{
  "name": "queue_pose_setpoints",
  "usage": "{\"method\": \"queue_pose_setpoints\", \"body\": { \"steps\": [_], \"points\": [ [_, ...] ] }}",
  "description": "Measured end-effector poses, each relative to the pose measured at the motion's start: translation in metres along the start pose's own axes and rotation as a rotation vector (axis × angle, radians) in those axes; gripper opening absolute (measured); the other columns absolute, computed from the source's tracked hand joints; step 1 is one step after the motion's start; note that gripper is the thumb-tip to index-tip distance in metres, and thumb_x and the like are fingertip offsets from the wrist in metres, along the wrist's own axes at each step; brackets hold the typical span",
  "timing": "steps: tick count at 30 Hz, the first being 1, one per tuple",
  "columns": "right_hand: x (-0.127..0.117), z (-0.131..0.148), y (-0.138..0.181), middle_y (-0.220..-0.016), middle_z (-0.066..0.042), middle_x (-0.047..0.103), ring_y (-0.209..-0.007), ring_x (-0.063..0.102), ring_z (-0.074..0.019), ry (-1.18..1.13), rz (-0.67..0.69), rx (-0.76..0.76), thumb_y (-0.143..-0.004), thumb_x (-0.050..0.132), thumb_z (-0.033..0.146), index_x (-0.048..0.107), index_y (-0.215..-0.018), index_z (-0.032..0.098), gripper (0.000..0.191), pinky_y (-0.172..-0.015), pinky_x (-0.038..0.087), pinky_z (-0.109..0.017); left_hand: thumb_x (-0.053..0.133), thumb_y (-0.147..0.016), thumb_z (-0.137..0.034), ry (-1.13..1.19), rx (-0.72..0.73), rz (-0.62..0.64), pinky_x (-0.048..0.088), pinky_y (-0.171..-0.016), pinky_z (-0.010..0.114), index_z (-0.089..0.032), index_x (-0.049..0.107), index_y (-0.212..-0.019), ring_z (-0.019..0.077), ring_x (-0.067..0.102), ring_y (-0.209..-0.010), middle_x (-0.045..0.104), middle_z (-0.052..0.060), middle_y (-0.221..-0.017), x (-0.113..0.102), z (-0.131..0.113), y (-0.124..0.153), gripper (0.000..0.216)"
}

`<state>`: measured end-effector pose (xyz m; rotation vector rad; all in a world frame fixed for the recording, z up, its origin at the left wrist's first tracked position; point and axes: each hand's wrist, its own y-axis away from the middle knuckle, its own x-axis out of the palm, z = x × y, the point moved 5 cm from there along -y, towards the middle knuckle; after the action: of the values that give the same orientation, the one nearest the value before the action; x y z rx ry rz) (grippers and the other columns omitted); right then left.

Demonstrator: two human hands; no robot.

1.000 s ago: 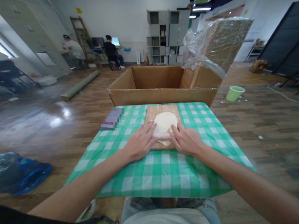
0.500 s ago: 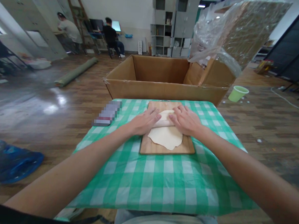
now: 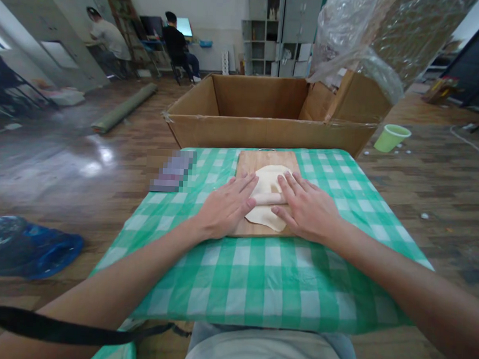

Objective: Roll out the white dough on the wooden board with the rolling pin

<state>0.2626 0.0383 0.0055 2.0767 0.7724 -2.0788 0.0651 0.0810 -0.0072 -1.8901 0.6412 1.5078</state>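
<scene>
A pale rolling pin (image 3: 269, 199) lies crosswise on a flattened sheet of dough (image 3: 272, 175). The dough rests on a wooden cutting board (image 3: 246, 159). My left hand (image 3: 230, 203) lies over the pin's left end, fingers stretched out flat and pointing forward. Over the right end is my right hand (image 3: 308, 207), its fingers also extended and slightly apart. Both palms hide the ends of the pin, and only its middle shows between them. The dough's near edge shows below the pin.
A green checked tablecloth (image 3: 258, 282) covers the table. A blurred-out flat object (image 3: 173, 170) lies at its far left. Behind stands a large cardboard box (image 3: 261, 135). A green bucket (image 3: 392, 138) and a blue plastic bag (image 3: 31, 249) are on the floor. Two people sit in the background.
Both hands and the rolling pin have come nearer to me across the dough, uncovering more of its far part. The camera view has tipped slightly downward.
</scene>
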Motion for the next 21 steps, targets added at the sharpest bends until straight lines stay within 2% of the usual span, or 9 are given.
{"method": "queue_pose_setpoints", "body": {
  "steps": [5,13,16,21],
  "points": [
    [-0.006,0.012,0.020,-0.168,-0.024,0.032,-0.156,0.028,-0.0416,-0.006,0.011,-0.016,-0.104,0.031,0.068,0.037,-0.161,0.003,0.086,-0.123,0.030,-0.054,0.009,-0.110,-0.054,-0.024,0.071,-0.006,0.016,-0.133,0.049,-0.010,0.019,-0.167,0.0258,0.017,-0.163,0.024,0.014,-0.174,0.000,-0.014,0.018,0.073],
    [-0.012,0.031,0.053,-0.166,-0.025,0.036,-0.150,0.037,-0.0446,-0.013,0.021,-0.050,-0.104,0.035,0.068,0.032,-0.164,0.007,0.086,-0.117,0.035,-0.058,0.036,-0.108,-0.055,-0.075,0.078,-0.052,0.016,-0.132,0.054,-0.016,0.003,-0.170,0.0315,0.015,-0.163,0.020,0.015,-0.175,0.002,-0.040,0.060,0.081],
    [-0.014,0.038,0.063,-0.165,-0.024,0.040,-0.148,0.040,-0.0440,-0.011,0.020,-0.072,-0.104,0.036,0.067,0.031,-0.165,0.008,0.085,-0.118,0.033,-0.059,0.042,-0.106,-0.055,-0.079,0.078,-0.055,0.017,-0.131,0.055,-0.014,0.001,-0.170,0.0335,0.015,-0.163,0.019,0.017,-0.175,0.002,-0.050,0.074,0.086],
    [-0.020,0.046,0.076,-0.161,-0.025,0.044,-0.143,0.044,-0.0443,-0.015,0.004,-0.126,-0.104,0.041,0.063,0.034,-0.164,0.007,0.082,-0.113,0.038,-0.060,0.046,-0.104,-0.056,-0.082,0.081,-0.057,0.021,-0.131,0.055,-0.015,0.002,-0.170,0.0356,0.018,-0.162,0.019,0.018,-0.175,-0.002,-0.061,0.090,0.089]
  ]
}}
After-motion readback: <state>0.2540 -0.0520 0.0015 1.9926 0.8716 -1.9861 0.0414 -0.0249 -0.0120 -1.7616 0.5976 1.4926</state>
